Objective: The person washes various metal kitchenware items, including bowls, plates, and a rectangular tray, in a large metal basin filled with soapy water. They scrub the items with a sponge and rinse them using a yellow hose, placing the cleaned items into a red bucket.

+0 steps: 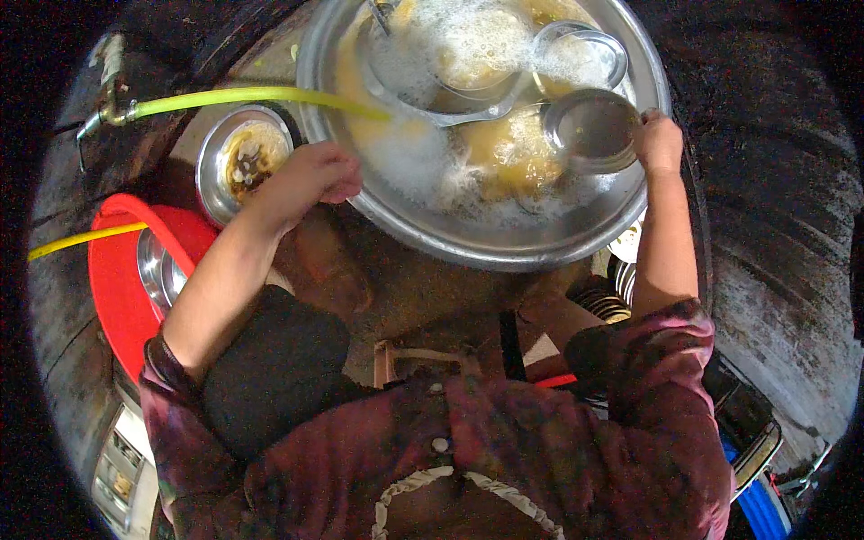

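Note:
A wide metal basin (513, 256) full of cloudy, foamy water lies ahead of me. At its right side my right hand (660, 142) grips the edge of a round metal bowl (589, 129), tilted at the water's surface. My left hand (326, 173) hovers by the basin's left rim, fingers curled closed; whatever they may hold is hidden. Inside the basin, small metal bowls (612, 56) and a larger pan-like vessel (477, 115) sit partly under suds. A yellow-green hose (243, 95) reaches over the rim, its end in the foam.
Left of the basin, a metal bowl (209, 171) holds brown-stained residue. A red plastic tub (108, 270) with a metal bowl (160, 274) inside stands nearer, a yellow hose (85, 238) crossing its rim. A wall tap (94, 121) feeds the first hose. Stacked dishes (605, 306) stand low at right.

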A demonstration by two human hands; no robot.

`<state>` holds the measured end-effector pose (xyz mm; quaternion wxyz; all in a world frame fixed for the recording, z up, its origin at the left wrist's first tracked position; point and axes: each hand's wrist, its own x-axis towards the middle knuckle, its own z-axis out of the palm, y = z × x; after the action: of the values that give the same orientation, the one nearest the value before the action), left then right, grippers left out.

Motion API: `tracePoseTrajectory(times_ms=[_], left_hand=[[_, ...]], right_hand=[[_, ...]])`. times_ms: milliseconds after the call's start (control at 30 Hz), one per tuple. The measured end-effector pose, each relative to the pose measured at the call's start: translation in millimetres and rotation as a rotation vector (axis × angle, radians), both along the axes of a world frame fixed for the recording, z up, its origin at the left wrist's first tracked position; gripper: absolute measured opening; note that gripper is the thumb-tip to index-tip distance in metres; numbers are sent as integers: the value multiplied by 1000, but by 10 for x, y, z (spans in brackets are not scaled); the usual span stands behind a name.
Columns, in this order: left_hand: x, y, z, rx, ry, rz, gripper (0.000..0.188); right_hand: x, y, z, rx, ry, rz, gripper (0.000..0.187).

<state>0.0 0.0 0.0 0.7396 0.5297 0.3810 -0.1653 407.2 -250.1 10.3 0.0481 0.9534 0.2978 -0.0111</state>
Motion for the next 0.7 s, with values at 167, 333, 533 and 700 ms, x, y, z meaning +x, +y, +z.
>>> tracePoseTrajectory(times_ms=[167,333,533,700], left_hand=[[87,-108,93,-4,0,56,33],[168,-67,80,60,-103,141,41],[121,46,195,92,-51,201,28],[62,62,51,240,-3,235,24]], right_hand=[[-50,134,295,266,185,20,19],[-770,547,137,692,1098,-285,22],[-1468,809,-671,862,1642,-372,12],[-1813,505,-1579,396,608,590,20]])
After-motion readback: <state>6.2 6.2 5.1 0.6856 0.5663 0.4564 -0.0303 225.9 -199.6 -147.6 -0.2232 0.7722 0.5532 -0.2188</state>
